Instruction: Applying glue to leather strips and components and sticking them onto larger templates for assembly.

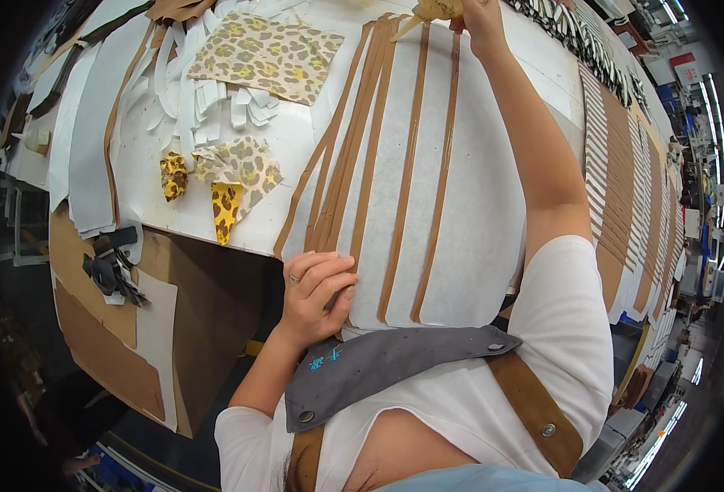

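Up at the far edge of the view, my right hand (482, 29) is closed around a yellowish squeeze bottle (438, 9). The picture's edge cuts off part of this hand. The bottle's pointed nozzle slants down left, its tip close to the far end of the brown strips (376, 90). Two brown strips (415, 131) farther right have a shiny, wet-looking surface. All of them lie lengthwise on a pale grey-white sheet (477, 189). My left hand (317, 293) rests over the near ends of the left-hand strips, fingers loosely bent and slightly apart; it wears a ring.
Leopard-print pieces (263, 53) and white strips (206, 111) lie on the white table (153, 164) to the left. Long grey and white sheets (103, 115) hang over its edge. Farther right are rows of striped brown-and-white pieces (616, 164). A cardboard box (198, 287) stands below left.
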A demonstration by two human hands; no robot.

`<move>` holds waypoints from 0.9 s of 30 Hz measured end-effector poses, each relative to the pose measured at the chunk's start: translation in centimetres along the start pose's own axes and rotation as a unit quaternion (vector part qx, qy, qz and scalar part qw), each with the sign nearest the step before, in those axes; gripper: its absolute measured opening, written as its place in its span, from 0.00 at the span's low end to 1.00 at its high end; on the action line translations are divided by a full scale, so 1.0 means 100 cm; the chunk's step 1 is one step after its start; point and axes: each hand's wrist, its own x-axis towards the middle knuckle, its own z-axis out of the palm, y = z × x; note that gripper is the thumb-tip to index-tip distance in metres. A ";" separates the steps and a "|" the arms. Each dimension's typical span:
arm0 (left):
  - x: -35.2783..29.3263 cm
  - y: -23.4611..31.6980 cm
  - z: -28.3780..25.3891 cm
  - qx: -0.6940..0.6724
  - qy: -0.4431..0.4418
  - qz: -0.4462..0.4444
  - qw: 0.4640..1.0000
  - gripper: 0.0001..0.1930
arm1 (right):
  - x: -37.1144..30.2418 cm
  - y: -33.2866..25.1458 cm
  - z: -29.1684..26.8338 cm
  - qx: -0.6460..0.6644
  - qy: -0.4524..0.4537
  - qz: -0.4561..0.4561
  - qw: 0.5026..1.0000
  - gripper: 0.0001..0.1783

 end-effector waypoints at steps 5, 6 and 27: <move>0.000 0.000 -0.001 0.002 -0.005 0.001 1.000 0.08 | -0.018 -0.006 0.006 0.002 0.035 0.045 0.998 0.20; 0.000 0.000 0.000 0.003 -0.004 0.002 1.000 0.08 | -0.021 -0.005 0.006 0.003 0.026 0.045 0.999 0.20; 0.005 0.003 -0.007 -0.038 -0.015 -0.012 0.999 0.12 | -0.077 -0.023 -0.004 0.173 -0.034 0.201 0.964 0.25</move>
